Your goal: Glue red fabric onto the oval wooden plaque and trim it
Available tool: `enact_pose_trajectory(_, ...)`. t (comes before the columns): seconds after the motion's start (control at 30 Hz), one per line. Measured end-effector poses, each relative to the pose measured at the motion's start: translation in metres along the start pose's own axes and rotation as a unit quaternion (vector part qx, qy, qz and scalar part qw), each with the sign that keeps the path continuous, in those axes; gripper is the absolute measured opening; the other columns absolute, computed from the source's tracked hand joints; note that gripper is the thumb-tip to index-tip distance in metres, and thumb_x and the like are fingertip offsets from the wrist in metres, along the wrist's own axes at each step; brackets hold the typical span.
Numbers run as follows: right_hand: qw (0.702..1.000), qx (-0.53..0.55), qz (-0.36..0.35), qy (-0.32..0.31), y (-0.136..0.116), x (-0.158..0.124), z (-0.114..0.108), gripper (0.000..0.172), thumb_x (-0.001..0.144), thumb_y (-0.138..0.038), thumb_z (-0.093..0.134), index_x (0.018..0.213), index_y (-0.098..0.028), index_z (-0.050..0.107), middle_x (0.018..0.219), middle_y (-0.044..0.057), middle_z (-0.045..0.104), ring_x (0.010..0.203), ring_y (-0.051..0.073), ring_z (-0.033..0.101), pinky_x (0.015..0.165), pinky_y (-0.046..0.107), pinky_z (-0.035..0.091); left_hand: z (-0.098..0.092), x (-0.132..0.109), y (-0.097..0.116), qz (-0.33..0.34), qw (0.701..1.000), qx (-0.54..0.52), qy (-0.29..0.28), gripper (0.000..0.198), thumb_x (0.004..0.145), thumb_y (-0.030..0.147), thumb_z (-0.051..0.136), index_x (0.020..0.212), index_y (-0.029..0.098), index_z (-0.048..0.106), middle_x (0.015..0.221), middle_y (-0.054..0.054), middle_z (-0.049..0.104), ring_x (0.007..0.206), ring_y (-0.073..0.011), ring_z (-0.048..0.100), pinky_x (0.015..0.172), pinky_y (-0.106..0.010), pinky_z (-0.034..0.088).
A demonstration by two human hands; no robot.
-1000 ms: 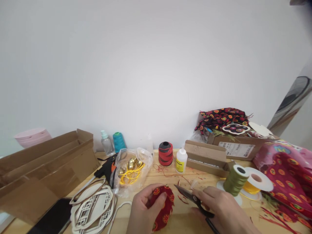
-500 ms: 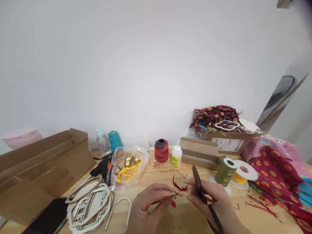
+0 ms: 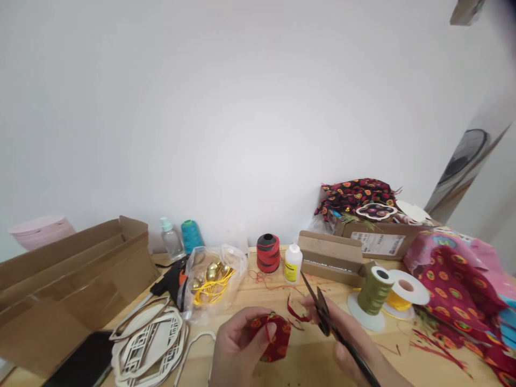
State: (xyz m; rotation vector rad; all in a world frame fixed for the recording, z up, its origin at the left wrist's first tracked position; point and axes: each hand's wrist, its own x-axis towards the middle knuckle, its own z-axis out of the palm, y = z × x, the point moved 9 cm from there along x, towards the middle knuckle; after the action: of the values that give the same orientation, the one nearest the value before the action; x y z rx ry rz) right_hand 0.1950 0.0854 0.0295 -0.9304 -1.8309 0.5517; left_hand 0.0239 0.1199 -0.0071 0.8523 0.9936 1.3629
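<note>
My left hand [image 3: 242,344] pinches a small piece of dark red patterned fabric [image 3: 279,344], its printed face turned toward me and my thumb lying across it. To its right, my right hand [image 3: 355,344] grips black scissors [image 3: 322,312] with the blades parted, pointing up and left. The blades are apart from the fabric. Between the hands, a curled red fabric scrap [image 3: 295,310] lies on the wooden table [image 3: 310,365]. Further back stand a spool of red and black thread [image 3: 268,253] and a white glue bottle with a yellow label [image 3: 292,264].
White openwork frames [image 3: 149,344], a dark phone [image 3: 80,360] and a long cardboard box [image 3: 72,290] occupy the left. A plastic bag of gold bells [image 3: 213,274] sits behind them. Green thread [image 3: 375,290], a yellow ribbon spool [image 3: 405,293] and heaped red fabric [image 3: 455,274] fill the right.
The fabric in my left hand has turned from edge-on to showing its printed face. In my right hand the scissors have opened from closed blades and tilted left.
</note>
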Motion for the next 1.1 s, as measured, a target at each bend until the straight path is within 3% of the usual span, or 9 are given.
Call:
enact_pose_trajectory(0.07, 0.997, -0.068, -0.012, -0.025, -0.005, 0.001, 0.001, 0.049, 0.084, -0.055, 0.036, 0.121, -0.023, 0.043, 0.095, 0.010, 0.059, 0.080, 0.022, 0.059, 0.067, 0.031, 0.050, 0.000, 0.001, 0.002, 0.002, 1.000, -0.005, 0.002, 0.028, 0.042, 0.031, 0.081, 0.059, 0.014, 0.068, 0.054, -0.004, 0.069, 0.048, -0.0157, 0.060, 0.045, -0.024, 0.050)
enact_pose_trajectory(0.17, 0.979, -0.198, -0.017, -0.040, -0.012, 0.005, 0.001, 0.034, 0.079, -0.037, 0.056, 0.109, -0.022, 0.054, 0.076, 0.005, 0.058, 0.063, 0.018, 0.058, 0.053, 0.025, 0.047, -0.002, 0.001, 0.003, -0.006, 1.000, -0.004, 0.022, 0.030, 0.039, 0.032, 0.082, 0.059, 0.014, 0.068, 0.052, -0.002, 0.068, 0.046, -0.0146, 0.059, 0.043, -0.022, 0.049)
enact_pose_trajectory(0.3, 0.957, -0.284, -0.052, -0.037, -0.019, 0.008, 0.004, 0.023, 0.077, -0.020, 0.053, 0.099, -0.018, 0.058, 0.066, 0.003, 0.058, 0.052, 0.016, 0.055, 0.044, 0.023, 0.041, -0.003, -0.001, 0.003, -0.010, 0.999, 0.017, 0.043, 0.031, 0.039, 0.033, 0.082, 0.060, 0.015, 0.067, 0.052, -0.001, 0.068, 0.045, -0.0129, 0.058, 0.042, -0.020, 0.047)
enact_pose_trajectory(0.7, 0.936, -0.338, -0.081, -0.058, -0.015, 0.000, 0.016, 0.023, 0.082, -0.019, 0.047, 0.103, -0.017, 0.053, 0.066, 0.003, 0.060, 0.051, 0.015, 0.055, 0.044, 0.024, 0.038, -0.003, 0.002, -0.002, -0.020, 0.999, 0.036, 0.014, 0.027, 0.046, 0.029, 0.079, 0.064, 0.014, 0.067, 0.055, -0.002, 0.069, 0.047, -0.0137, 0.059, 0.044, -0.021, 0.048)
enact_pose_trajectory(0.93, 0.932, -0.346, -0.090, -0.060, -0.018, 0.001, 0.016, 0.020, 0.083, -0.020, 0.045, 0.100, -0.015, 0.053, 0.064, 0.003, 0.060, 0.050, 0.016, 0.056, 0.043, 0.025, 0.038, -0.002, 0.000, -0.002, -0.025, 0.999, 0.028, 0.022, 0.027, 0.045, 0.029, 0.079, 0.063, 0.014, 0.066, 0.052, 0.000, 0.068, 0.042, -0.0122, 0.057, 0.040, -0.020, 0.047)
enact_pose_trajectory(1.1, 0.928, -0.353, -0.092, -0.070, -0.022, 0.002, 0.018, 0.018, 0.084, -0.021, 0.044, 0.095, -0.013, 0.056, 0.059, 0.002, 0.059, 0.047, 0.016, 0.056, 0.041, 0.025, 0.036, -0.004, 0.005, -0.007, -0.026, 0.998, 0.058, -0.006, 0.024, 0.051, 0.029, 0.078, 0.067, 0.014, 0.067, 0.055, -0.001, 0.068, 0.047, -0.0126, 0.059, 0.044, -0.020, 0.049)
